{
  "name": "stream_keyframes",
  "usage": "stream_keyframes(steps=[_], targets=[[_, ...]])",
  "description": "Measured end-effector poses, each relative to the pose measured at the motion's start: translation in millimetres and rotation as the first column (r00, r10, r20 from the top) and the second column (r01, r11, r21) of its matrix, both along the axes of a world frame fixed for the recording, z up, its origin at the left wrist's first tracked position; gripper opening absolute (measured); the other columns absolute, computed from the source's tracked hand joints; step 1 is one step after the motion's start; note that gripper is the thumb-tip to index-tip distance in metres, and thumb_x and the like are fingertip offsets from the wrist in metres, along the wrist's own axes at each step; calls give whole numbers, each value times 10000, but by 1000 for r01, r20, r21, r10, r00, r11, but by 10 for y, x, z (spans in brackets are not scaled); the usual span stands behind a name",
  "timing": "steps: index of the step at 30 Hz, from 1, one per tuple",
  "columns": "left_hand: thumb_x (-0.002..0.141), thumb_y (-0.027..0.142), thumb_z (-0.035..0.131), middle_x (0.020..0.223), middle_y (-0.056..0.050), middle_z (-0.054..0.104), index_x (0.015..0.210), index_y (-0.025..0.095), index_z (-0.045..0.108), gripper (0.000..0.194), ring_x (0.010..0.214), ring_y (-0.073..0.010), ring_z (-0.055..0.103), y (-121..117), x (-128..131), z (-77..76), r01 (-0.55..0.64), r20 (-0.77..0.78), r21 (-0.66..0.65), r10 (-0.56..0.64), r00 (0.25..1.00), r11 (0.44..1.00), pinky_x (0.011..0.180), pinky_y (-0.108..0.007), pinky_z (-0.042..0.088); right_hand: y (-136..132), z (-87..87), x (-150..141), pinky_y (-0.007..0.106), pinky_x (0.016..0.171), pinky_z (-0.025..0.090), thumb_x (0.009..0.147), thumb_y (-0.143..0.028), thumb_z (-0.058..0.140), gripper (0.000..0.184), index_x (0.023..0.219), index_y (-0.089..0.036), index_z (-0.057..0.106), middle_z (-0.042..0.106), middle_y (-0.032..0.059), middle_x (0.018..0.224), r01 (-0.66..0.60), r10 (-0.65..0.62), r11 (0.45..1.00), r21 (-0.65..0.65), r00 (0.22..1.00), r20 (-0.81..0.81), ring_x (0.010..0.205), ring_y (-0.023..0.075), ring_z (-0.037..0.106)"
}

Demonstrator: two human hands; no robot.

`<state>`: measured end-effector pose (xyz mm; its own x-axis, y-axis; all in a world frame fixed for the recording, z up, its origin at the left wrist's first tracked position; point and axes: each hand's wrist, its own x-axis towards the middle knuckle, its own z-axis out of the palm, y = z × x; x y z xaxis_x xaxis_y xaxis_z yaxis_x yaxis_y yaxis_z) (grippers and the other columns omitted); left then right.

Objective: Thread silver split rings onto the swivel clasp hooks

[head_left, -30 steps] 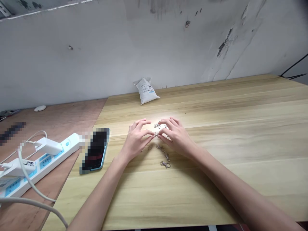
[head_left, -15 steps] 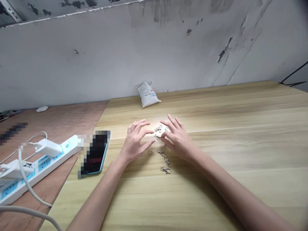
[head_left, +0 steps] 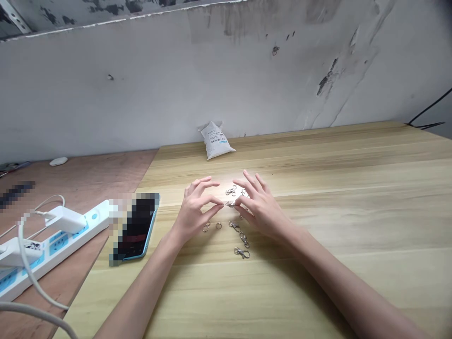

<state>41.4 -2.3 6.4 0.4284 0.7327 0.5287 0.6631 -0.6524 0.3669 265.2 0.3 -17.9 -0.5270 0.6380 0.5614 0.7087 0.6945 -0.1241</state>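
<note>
Your right hand [head_left: 260, 203] pinches one clasp [head_left: 230, 204], your left hand [head_left: 192, 211] has fingertips pressed together, contents unclear, three other clasps [head_left: 243, 253] nearer you

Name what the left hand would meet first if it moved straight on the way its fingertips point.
Probably the metal clasp at the fingertips of the right hand; it lies just beyond the left hand, though whether they touch is unclear.

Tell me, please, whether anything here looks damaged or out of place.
Yes, the grey-white wall behind the pale wooden table looks damaged: a dark, ragged patch toward the upper right seems chipped, and dark streaks stain it near the top. The silver metal clasps lie loose, too small to judge for damage.
</note>
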Motion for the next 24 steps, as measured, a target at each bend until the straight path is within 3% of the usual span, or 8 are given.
stream_keyframes(steps=[5,7,10,14,18,21,24], targets=[[845,263,683,1249,-42,606,816,254,717,46,1302,-273,443,51,-137,77,-73,149,-53,80,986,996,1076,-576,356,102,-25,179,689,1081,280,889,-236,604,111,790,-206,645,585,107,1308,48,-52,995,-93,998,-34,1414,354,319],[844,275,679,1250,-47,602,805,256,722,61,1281,-274,458,73,-201,75,-32,78,-126,42,996,992,1055,-577,387,87,-8,192,688,1080,278,876,-237,621,90,796,-222,658,592,86,1298,0,-5,989,-150,1000,-29,1407,341,334],[847,265,661,1210,-40,618,779,267,724,93,1221,-257,505,74,-260,47,100,-78,-258,-124,989,961,1020,-530,439,10,39,142,656,1093,281,858,-224,633,76,797,-242,674,602,61,1274,-100,96,966,-237,995,-30,1386,315,367],[846,245,638,1166,-35,628,781,262,716,103,1199,-251,511,28,-230,19,146,-188,-308,-211,959,940,1021,-487,422,-48,68,67,610,1095,286,876,-275,620,109,788,-256,682,618,48,1215,-171,160,941,-294,985,-59,1333,284,422],[877,301,604,1038,-41,656,814,225,664,115,1063,-241,562,20,-82,-49,49,-218,-267,-110,970,962,992,-488,395,10,-4,21,522,1010,397,910,-255,566,119,896,-235,683,606,96,1210,-64,40,972,-225,993,-110,1187,252,527],[907,308,570,1076,-53,645,1000,230,654,147,1045,-230,565,52,51,-148,-27,-204,-174,-9,979,984,1016,-491,359,53,-82,-24,522,999,393,908,-231,556,158,997,-223,687,600,127,1218,27,-39,986,-165,997,-73,1152,260,540],[912,305,570,1079,-53,644,973,237,673,137,1051,-233,557,76,139,-226,-72,-202,-107,49,978,992,1031,-488,340,71,-133,-73,530,1014,372,914,-261,561,166,993,-235,706,612,117,1206,40,-40,987,-157,999,-2,1162,270,530]])
